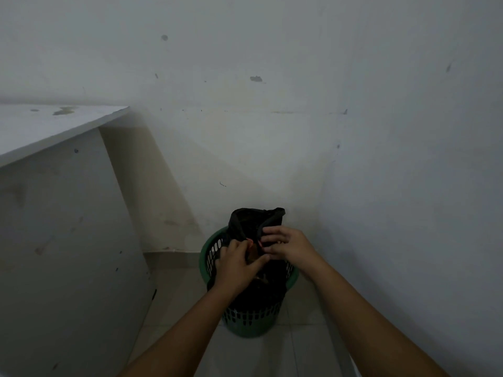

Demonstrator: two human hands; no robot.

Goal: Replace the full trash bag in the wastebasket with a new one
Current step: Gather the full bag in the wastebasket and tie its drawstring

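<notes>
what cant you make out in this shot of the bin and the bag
- Inside of the black trash bag, head view: dark, and the left hand and right hand cover its mouth.
- Wastebasket near rim and base: hidden by bag and forearms.
- Right fingertips: buried in bag folds.
- A new bag: none in frame.

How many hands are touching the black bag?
2. The left hand grips the black bag on the left side, the right hand on the right, above the green wastebasket.
</notes>
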